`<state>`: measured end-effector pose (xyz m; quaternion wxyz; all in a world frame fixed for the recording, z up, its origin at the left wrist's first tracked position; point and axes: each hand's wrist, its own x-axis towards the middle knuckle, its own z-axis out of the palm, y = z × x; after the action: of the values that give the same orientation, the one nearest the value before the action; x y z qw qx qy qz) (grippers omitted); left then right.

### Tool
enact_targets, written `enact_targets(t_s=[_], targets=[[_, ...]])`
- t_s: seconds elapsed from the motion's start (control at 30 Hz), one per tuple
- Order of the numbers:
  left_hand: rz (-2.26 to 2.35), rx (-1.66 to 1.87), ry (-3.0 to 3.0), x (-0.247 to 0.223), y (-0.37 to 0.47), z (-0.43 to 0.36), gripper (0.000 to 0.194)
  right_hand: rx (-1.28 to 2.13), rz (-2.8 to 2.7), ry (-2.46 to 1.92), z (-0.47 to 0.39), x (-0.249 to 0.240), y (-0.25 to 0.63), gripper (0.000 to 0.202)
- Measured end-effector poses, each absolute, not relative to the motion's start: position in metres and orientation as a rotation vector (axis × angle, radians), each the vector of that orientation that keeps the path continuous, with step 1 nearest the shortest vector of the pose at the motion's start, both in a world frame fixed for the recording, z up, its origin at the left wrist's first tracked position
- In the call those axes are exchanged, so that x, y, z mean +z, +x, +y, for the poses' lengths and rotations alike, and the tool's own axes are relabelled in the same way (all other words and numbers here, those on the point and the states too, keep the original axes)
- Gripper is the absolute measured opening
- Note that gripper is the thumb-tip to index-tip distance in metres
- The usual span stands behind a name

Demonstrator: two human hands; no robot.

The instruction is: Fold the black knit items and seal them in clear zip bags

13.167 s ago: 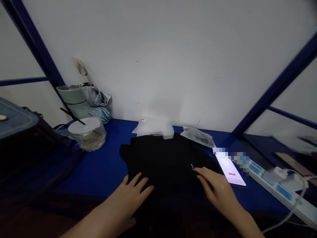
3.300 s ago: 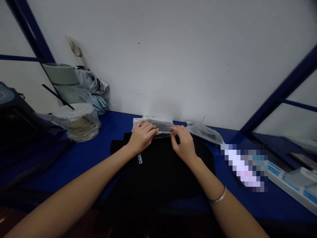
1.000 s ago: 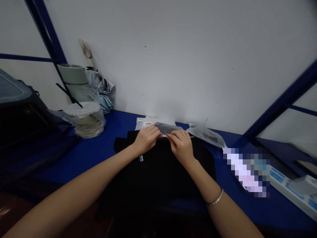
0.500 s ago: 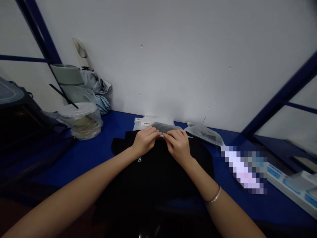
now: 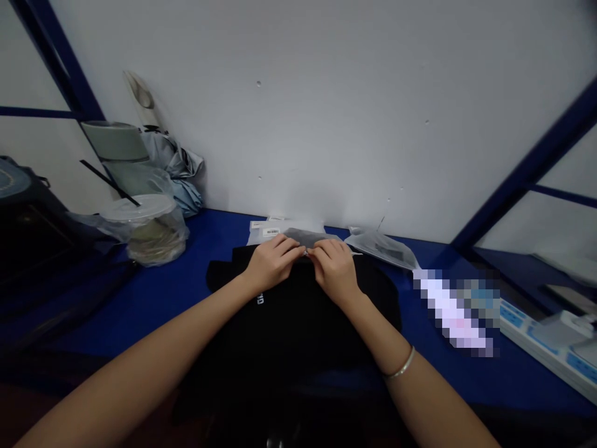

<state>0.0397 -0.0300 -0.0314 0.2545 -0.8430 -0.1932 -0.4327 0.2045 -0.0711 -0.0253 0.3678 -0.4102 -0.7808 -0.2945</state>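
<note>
A black garment [image 5: 317, 330] with small white lettering lies on the blue table under my forearms. At its far edge my left hand [image 5: 275, 260] and my right hand [image 5: 334, 267] meet, nearly touching. Both have thumb and fingers pinched on the near edge of a translucent plastic bag [image 5: 305, 236], where a thin white strip shows at the right. A tiny whitish bit sits between the fingertips, too small to make out. Just behind are flat clear packets with a barcode label [image 5: 270, 232].
To the left stand a lidded cup [image 5: 156, 233] with a black straw in a plastic bag, a pale green cylinder [image 5: 114, 143] and a folded umbrella [image 5: 186, 196]. At the right are another translucent bag [image 5: 385, 247], a blurred-out bright object [image 5: 452, 314] and a power strip [image 5: 536, 339].
The view has shifted slightly, so that things sit a little further left. My hands keep their pinch at the bag's edge, with the fingertips slightly moved.
</note>
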Motion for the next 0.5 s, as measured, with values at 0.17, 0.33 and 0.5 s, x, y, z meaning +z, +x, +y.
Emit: enact_targets(t_s=[0.17,0.33,0.5], targets=[[-0.584,-1.120,-2.266,-0.028,0.034,-0.028,0.012,-0.812,-1.972,-1.135,-0.070,-0.023,0.208,0.019],[-0.611,-1.107,-2.246,-0.026,0.027,-0.025,0.011,-0.806,-1.972,-1.145,-0.068,-0.022,0.211,0.018],[-0.701,-1.132,-2.259,-0.024,0.013,-0.017,0.011,-0.708,-1.926,-1.180,-0.065,-0.022,0.222,0.018]])
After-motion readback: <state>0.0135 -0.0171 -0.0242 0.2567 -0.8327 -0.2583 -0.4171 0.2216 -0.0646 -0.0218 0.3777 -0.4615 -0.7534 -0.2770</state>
